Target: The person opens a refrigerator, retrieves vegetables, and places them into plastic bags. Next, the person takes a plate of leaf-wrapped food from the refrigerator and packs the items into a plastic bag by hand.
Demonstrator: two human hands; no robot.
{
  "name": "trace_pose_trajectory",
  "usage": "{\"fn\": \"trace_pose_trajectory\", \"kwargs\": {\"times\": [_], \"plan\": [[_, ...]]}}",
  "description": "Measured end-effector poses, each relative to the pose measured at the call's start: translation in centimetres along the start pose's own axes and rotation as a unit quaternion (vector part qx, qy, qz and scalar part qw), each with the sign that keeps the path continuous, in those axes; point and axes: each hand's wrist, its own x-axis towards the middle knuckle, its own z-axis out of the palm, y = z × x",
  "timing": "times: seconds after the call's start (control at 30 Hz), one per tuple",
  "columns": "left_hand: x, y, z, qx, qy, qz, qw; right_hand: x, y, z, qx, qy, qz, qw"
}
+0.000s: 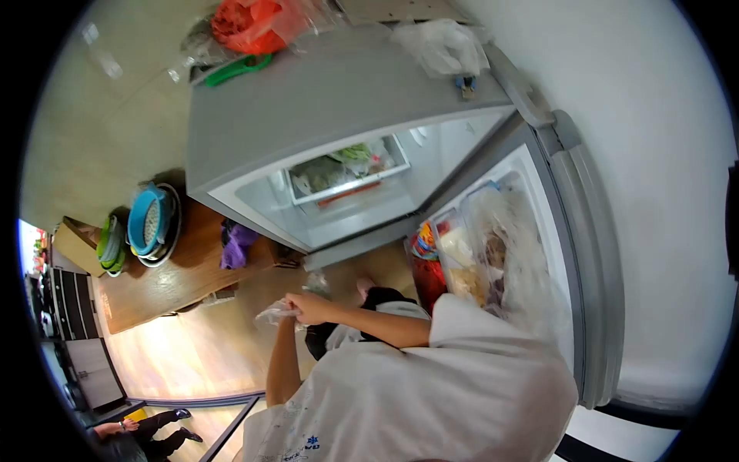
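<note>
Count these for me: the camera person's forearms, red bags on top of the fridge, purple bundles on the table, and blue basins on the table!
Forearms, left forearm and right forearm: 2
Red bag on top of the fridge: 1
Purple bundle on the table: 1
Blue basin on the table: 1
Total: 5

Bright indoors | glare on floor (pixel 181 353), lower left | fisheye-bowed edges | black corners

A brown wooden worktop (pixel 177 286) carries a crumpled purple bundle (pixel 237 246); beyond that bundle, increasingly far, stand stacked round turquoise-and-white basins (pixel 137 219), round green containers (pixel 111 245) and a tan cardboard box (pixel 78 246).
</note>
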Motion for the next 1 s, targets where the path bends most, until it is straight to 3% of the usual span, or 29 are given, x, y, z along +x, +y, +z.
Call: {"fn": "trace_pose_trajectory", "kwargs": {"times": [0.1,0.17,0.2,0.3,0.33,0.43,0.47,0.53,0.63,0.67,0.77,0.83,0.87,0.9,1.0], "plan": [[1.3,0.5,1.5,-0.149,0.028,0.021,0.988,-0.1,-0.1,-1.6,-0.02,0.136,0.005,0.99],[1.7,0.9,2.2,-0.323,0.024,0.027,0.946,-0.1,1.3,-2.7,-0.09,0.144,0.031,0.985],[-3.1,7.8,0.7,-0.396,0.012,0.01,0.918,-0.1,2.0,-3.1,-0.124,0.147,0.045,0.98],[-4.6,10.0,0.4,-0.355,0.043,0.126,0.925,-0.5,0.6,-4.5,-0.077,0.124,0.06,0.987],[-4.9,8.9,1.2,-0.256,0.112,0.097,0.955,-0.6,0.0,-5.0,-0.044,0.121,0.061,0.99],[-4.5,8.1,2.4,-0.109,0.065,0.16,0.979,0.0,1.9,-3.8,0.02,0.118,0.033,0.992],[-1.9,4.4,3.6,0.011,0.027,0.171,0.985,-0.1,1.6,-3.5,0.012,0.094,0.001,0.996],[-1.6,4.7,3.4,0.092,0.006,0.147,0.985,-0.1,0.1,-3.5,-0.006,0.048,-0.067,0.997],[-0.8,4.9,3.8,0.186,0.001,0.158,0.97,-1.1,-6.0,-5.6,0.006,-0.1,0.022,0.995],[-0.4,5.0,3.8,0.216,0.005,0.164,0.962,-1.1,-5.4,-5.5,0.02,-0.093,0.033,0.995],[-1.1,6.4,3.9,0.297,0.037,0.199,0.933,-0.6,1.4,-5.2,-0.043,0.054,-0.053,0.996],[-6.7,13.3,1.6,0.227,0.118,0.263,0.93,-0.8,2.9,-7.6,-0.085,0.069,-0.01,0.994],[-10.1,16.3,0.7,0.249,0.183,0.287,0.906,-1.4,1.3,-9.5,-0.061,0.058,0.069,0.994],[-12.7,16.6,-0.1,0.204,0.182,0.272,0.923,-2.1,-1.6,-11.3,-0.036,0.047,0.146,0.988],[-15.2,16.2,-2.3,0.11,0.225,0.223,0.942,-2.2,-3.7,-13.4,0.005,-0.032,0.189,0.981]]}}
